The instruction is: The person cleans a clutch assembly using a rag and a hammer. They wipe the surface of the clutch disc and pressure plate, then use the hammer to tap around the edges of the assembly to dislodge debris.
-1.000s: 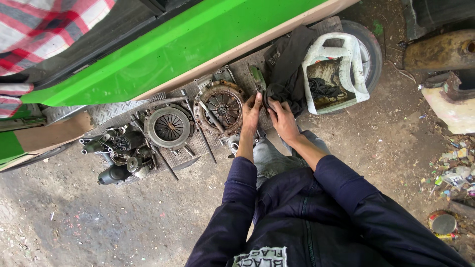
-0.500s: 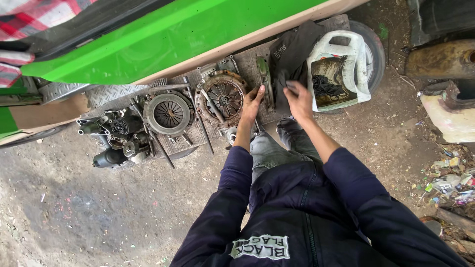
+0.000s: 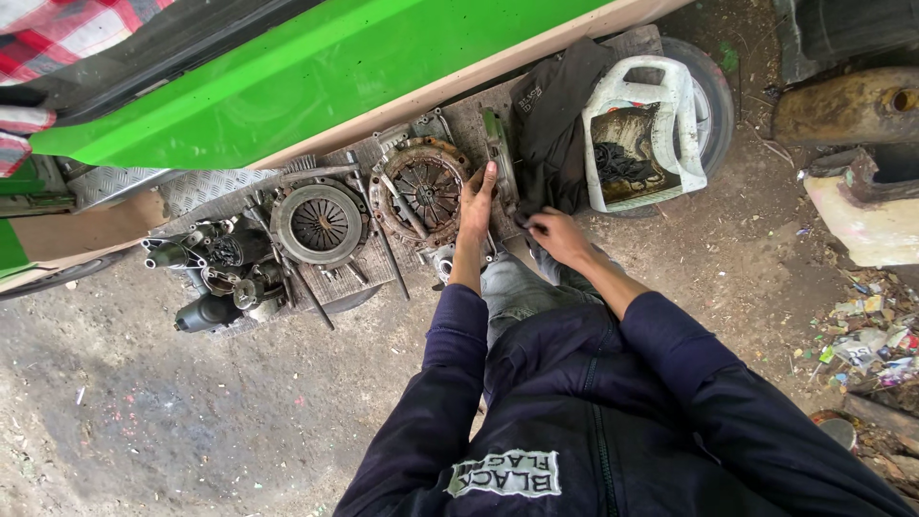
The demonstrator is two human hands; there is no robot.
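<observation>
Far left: a sleeve in red-and-white check, belonging to another person, above a glossy green body panel with a pale lower edge. On the dirt ground below it, a cluster of dark, greasy cast parts, cylindrical and irregular.

Next right: a round clutch pressure plate, grey steel, radial fingers around a central hole. Lies flat on a ridged metal sheet.

Centre: a rusty clutch cover, circular, brown and pitted, just beside the grey plate.

Left hand: fingers extended flat, pressed on the right rim of the rusty cover, grasping nothing. Half a second ago it lay nearer the person, lower on the same rim; it has reached farther.

Just right of it, a narrow greenish metal bar stands on edge.

Right hand: half a second ago it was raised by the black cloth; now it has dropped nearer, fingers curled, fingertips touching the cloth's lower edge. Whether it pinches the fabric, cannot tell.

Black cloth: soft, crumpled, draped over the sheet.

Right: cut-open white plastic jug, oil-stained inside, resting on a rubber tyre. Far right: rusty tank.
</observation>
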